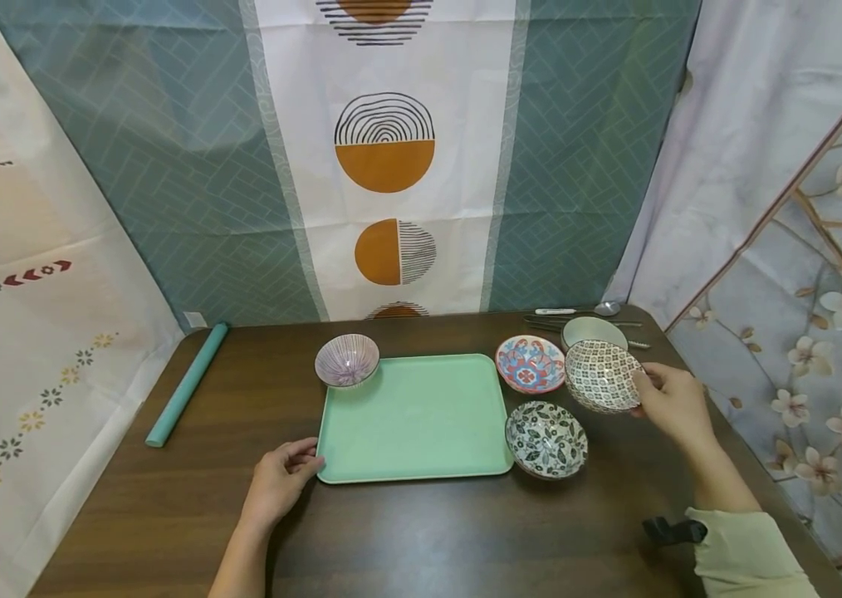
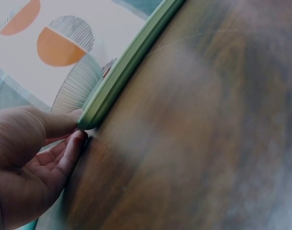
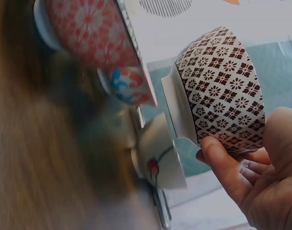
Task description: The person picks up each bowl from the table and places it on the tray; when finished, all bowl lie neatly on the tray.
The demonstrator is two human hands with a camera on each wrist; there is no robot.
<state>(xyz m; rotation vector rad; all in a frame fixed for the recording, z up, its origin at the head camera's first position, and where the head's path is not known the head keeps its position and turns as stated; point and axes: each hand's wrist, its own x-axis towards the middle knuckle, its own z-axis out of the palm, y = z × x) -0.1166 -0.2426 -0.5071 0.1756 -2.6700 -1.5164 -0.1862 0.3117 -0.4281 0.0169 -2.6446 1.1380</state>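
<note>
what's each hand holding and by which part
Right hand holds the brown-patterned bowl by its rim and side; left hand pinches the tray by its left edge, near a corner.

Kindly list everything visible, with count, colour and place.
Table: 1, brown, foreground
Tray: 1, mint, centre
Striped bowl: 1, purple-white, tray's far-left corner
Floral bowl: 1, red-blue, right of tray
Leaf bowl: 1, dark-on-white, tray's near-right corner
Lattice bowl: 1, brown-white, right, held
Pale bowl: 1, greenish, behind lattice bowl
Utensils: several, metallic, far right
Roll: 1, teal, left
Hangings: several, multicoloured, around table
Object: 1, black, lower right
Sleeve: 1, cream, right
Left hand: 1, tray's near-left corner
Right hand: 1, gripping lattice bowl
</note>
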